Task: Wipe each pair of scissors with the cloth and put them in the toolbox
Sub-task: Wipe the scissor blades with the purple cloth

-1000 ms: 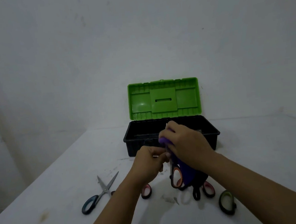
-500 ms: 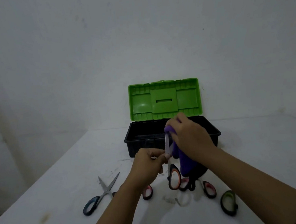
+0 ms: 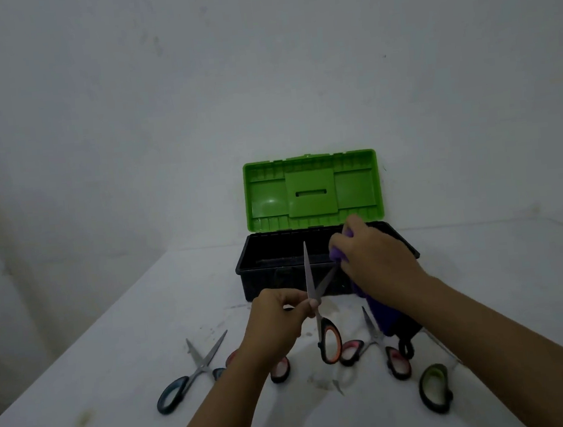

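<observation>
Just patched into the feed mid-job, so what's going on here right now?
A person is cleaning scissors at a white table. The left hand holds the orange-handled scissors upright near the pivot, blades spread, while the right hand wipes one blade with the purple cloth. The black toolbox stands open behind, green lid up. Other pairs still lie on the table, including the teal-handled scissors.

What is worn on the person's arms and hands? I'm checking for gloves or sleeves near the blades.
Both hands, left and right, are bare, with no gloves, rings or watch visible. Both forearms are bare too. No sleeve shows in this picture.
</observation>
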